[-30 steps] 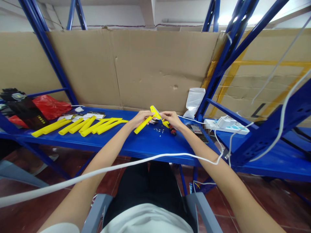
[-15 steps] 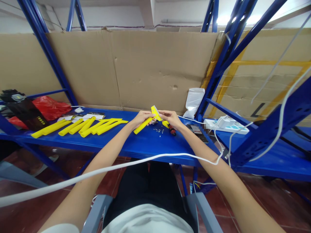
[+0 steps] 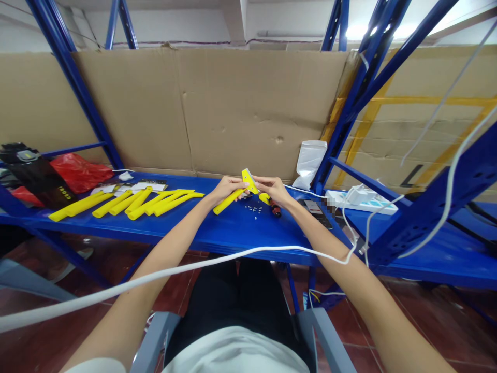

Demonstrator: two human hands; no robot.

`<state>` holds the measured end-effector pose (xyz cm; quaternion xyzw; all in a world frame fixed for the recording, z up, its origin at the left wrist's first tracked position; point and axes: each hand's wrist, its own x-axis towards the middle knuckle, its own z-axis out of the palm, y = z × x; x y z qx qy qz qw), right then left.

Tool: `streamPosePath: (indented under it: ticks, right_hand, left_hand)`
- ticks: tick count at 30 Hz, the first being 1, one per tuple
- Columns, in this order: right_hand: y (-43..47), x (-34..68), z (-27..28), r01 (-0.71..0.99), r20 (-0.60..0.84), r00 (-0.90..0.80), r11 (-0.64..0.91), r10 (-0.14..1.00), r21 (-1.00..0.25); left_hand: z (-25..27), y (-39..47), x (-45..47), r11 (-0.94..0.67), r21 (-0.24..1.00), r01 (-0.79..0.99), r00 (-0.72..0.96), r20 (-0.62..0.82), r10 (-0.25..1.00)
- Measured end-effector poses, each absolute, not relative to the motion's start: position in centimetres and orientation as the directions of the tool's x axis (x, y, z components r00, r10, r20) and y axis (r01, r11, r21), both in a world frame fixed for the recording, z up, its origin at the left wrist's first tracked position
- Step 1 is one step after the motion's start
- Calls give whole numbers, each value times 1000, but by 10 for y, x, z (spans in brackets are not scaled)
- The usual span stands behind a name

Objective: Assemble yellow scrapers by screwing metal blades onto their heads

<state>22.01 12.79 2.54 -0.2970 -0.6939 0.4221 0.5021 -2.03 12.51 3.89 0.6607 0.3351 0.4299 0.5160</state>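
A yellow scraper (image 3: 230,200) with a wide angled head is held above the blue shelf (image 3: 233,235). My left hand (image 3: 225,188) is closed around it where handle and head meet. The fingers of my right hand (image 3: 274,189) pinch the right side of the head. Just under my right hand lie a small yellow piece (image 3: 264,198) and a red-and-black tool (image 3: 276,210), partly hidden, whose kind I cannot make out. Several tiny screws (image 3: 254,209) are scattered on the shelf below the head. To the left, several yellow handles (image 3: 142,207) rest in a row.
A black bottle (image 3: 42,178) and a red plastic bag (image 3: 82,173) stand at the far left. A phone (image 3: 315,211) and a white power strip (image 3: 363,202) lie on the right. One white cable (image 3: 217,256) hangs across in front of the shelf. Cardboard (image 3: 248,114) closes the back.
Both hands keep nearly the same hold on the scraper, whose head has shifted only very slightly. Nothing has been picked up or let go.
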Motion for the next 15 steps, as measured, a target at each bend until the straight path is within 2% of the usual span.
streamPosePath:
  ticks: [15]
  right_hand:
    - [139,215,15,78,435,-202,457,877,-886]
  left_hand:
    - [31,130,-19,-393,902,180,457,277,845]
